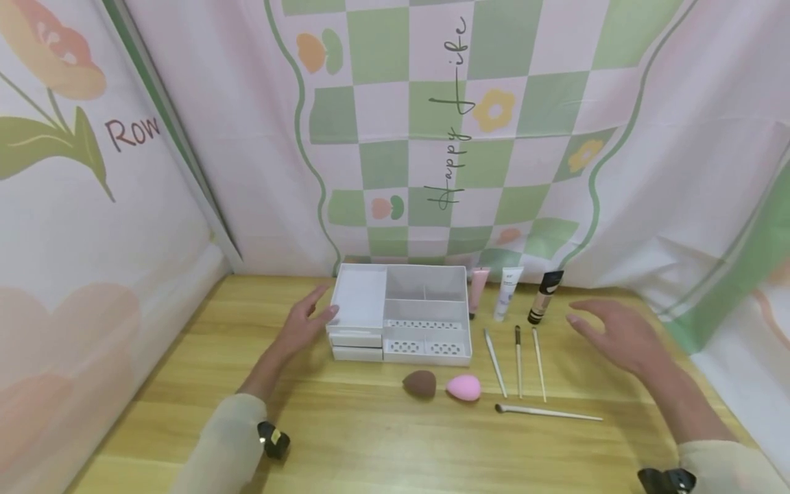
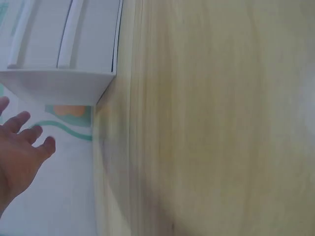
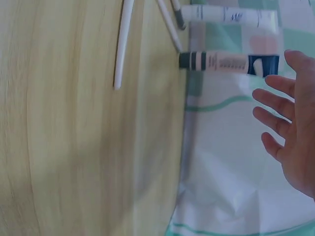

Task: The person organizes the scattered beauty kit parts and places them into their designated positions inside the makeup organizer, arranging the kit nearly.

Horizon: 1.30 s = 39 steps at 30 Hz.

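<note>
A white cosmetics organizer (image 1: 426, 281) with compartments and two small drawers stands at the back of the table. My left hand (image 1: 304, 324) is at its left side, fingers extended and thumb right by the edge; the left wrist view shows that hand (image 2: 22, 160) with spread fingers beside the organizer's wall (image 2: 59, 86). My right hand (image 1: 626, 336) hovers right of a black-capped foundation tube (image 1: 544, 298), fingers loosely bent and holding nothing. In the right wrist view its fingertips come close to the tube (image 3: 226, 62). A white tube (image 1: 507, 295) and a pink tube (image 1: 478, 291) stand left of it.
In front of the tubes lie slim makeup brushes (image 1: 519, 363), with another brush (image 1: 549, 412) lying crosswise nearer me. A brown makeup sponge (image 1: 420, 384) and a pink makeup sponge (image 1: 464, 388) lie before the organizer. A patterned curtain (image 1: 382, 123) hangs right behind the table (image 1: 370, 446).
</note>
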{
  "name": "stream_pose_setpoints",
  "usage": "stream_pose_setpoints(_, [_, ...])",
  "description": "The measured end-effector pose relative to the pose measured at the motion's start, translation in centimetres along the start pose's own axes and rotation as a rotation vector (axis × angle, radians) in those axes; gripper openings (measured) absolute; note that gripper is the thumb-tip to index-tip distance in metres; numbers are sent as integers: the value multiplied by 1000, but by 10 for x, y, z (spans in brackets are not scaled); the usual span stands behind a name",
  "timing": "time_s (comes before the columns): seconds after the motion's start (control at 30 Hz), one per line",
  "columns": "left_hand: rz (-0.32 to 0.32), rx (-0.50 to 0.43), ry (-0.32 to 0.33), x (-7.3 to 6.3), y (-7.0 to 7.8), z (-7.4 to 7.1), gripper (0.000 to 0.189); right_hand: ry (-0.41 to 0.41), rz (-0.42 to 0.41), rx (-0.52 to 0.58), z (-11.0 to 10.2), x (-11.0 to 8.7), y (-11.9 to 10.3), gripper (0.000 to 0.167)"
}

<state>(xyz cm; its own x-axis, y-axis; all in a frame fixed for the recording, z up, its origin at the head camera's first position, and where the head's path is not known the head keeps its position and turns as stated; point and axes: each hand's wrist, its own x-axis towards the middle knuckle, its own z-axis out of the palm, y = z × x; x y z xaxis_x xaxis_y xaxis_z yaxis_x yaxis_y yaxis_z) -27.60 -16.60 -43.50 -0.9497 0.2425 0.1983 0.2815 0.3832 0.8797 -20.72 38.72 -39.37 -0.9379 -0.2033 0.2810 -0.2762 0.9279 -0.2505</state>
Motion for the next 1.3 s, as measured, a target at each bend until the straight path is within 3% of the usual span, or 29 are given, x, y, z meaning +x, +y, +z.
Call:
stream_pose_setpoints(0.27, [15, -257, -70, 2, 3, 7, 68, -54, -26, 83, -2, -1, -22, 48])
stream_pose_setpoints(0.5, [-61, -350, -86, 0, 6, 6, 71, -62, -67, 140, 1, -8, -35, 43])
stream_pose_setpoints(0.87, [-81, -438, -105, -2, 1, 8, 72, -63, -139, 146, 23, -16, -47, 32])
stream_pose_setpoints(1.0, [-81, -463, -105, -2, 1, 9, 72, -71, -86, 145, 33, -15, -54, 26])
stream_pose_setpoints(1.13, [-90, -466, -100, -2, 0, 9, 71, -87, 31, 170, 41, -15, -53, 19])
stream_pose_setpoints(1.3, [-87, -474, -104, -1, -1, 9, 70, -184, 189, 303, 48, -20, -44, 23])
